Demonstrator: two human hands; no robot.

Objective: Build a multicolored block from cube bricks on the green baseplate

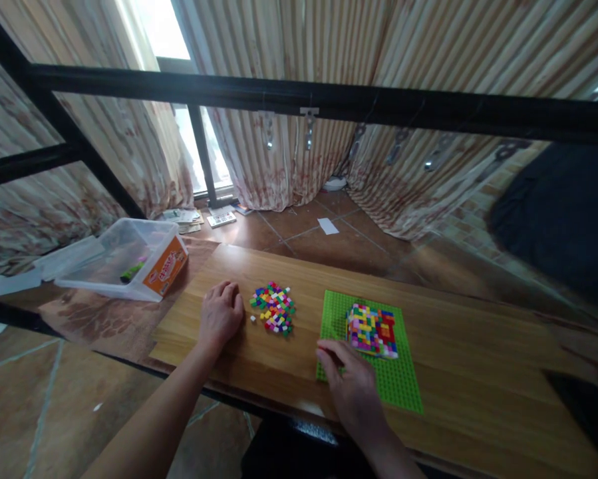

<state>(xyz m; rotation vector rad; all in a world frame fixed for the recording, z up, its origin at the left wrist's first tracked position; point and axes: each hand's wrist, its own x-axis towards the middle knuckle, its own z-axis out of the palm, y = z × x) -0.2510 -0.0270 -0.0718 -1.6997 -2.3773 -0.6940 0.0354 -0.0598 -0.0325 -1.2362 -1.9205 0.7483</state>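
My left hand point(221, 315) rests on the wooden board, fingers loosely bent and nothing visible in them. Just right of it lies a loose pile of small coloured building bricks point(273, 307), with one white brick point(253, 319) apart from the rest. My right hand point(351, 382) is over the near left part of a green studded baseplate point(403, 389), thumb and forefinger pinched together. Whatever is between those fingertips is too small to make out. Beyond that hand, a block of many-coloured bricks point(371, 329) stands on the baseplate, its near left corner partly hidden by the hand.
A clear plastic box point(124, 256) with an orange label stands left of the wooden board point(468, 346). Black metal bars point(279, 93) cross in front of the curtains. Papers point(183, 218) lie on the tiled floor. A dark flat object point(578, 406) lies at the right.
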